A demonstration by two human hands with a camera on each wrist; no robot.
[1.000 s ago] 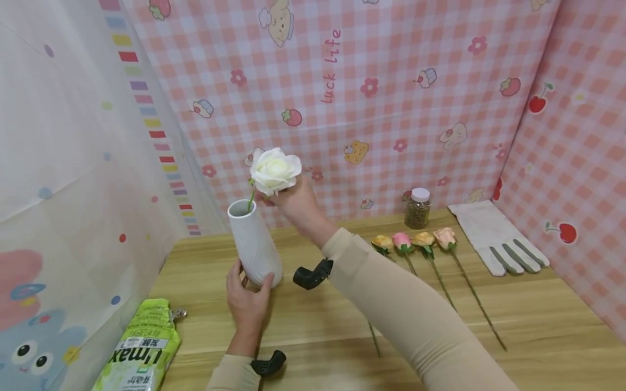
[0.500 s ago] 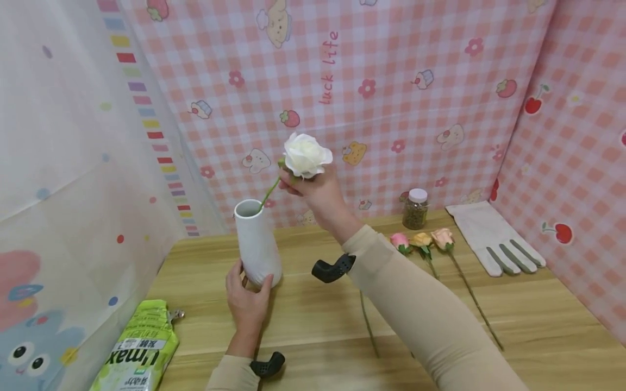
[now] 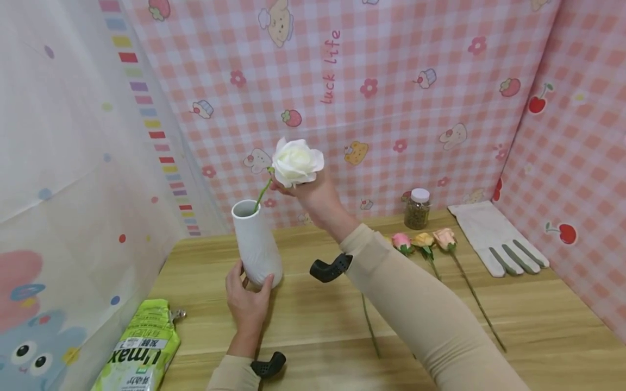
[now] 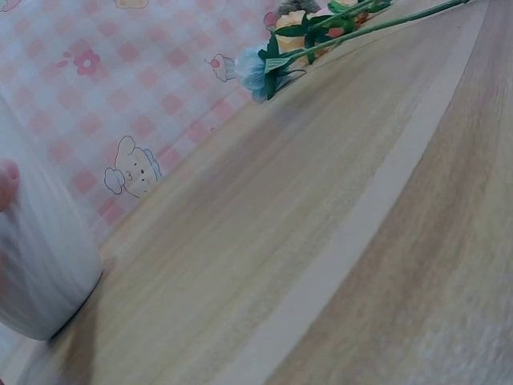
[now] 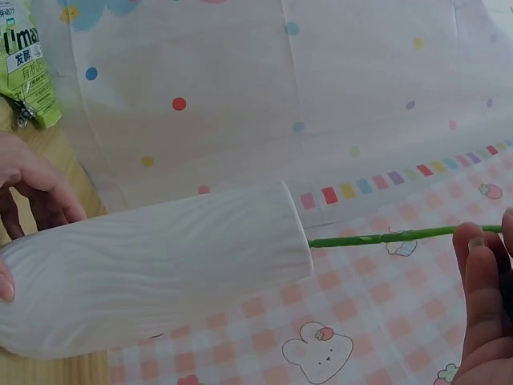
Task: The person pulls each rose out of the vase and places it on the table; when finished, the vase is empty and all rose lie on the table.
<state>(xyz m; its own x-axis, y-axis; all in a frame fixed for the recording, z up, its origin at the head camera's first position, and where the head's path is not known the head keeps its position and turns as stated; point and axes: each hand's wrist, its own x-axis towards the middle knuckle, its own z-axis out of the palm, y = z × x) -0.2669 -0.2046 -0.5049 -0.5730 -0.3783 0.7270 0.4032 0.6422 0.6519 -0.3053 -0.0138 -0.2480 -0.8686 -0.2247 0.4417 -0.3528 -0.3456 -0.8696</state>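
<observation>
A white ribbed vase [image 3: 256, 244] stands on the wooden table, leaning slightly left in the head view. My left hand [image 3: 249, 304] grips its lower part, thumb on one side and fingers on the other. Above the mouth, my right hand [image 3: 323, 203] pinches the green stem [image 5: 353, 241] of a white rose [image 3: 297, 162] just under the bloom. The stem slants down into the vase's mouth; its lower end is hidden inside. In the right wrist view, fingertips [image 5: 473, 241] press on the stem. The left wrist view shows only the vase [image 4: 48, 249] and a bit of finger.
Pink [image 3: 402, 241], yellow [image 3: 423, 239] and peach [image 3: 444, 238] roses lie to the right, partly behind my right sleeve. Behind them are a lidded jar [image 3: 417, 209] and a glove [image 3: 499, 236]. A clipped green bag [image 3: 142, 347] lies front left.
My right hand has carried the rose right and upward, then slightly back left and down. The stem slants more than before. My left hand stays on the vase, whose top shifted slightly right.
</observation>
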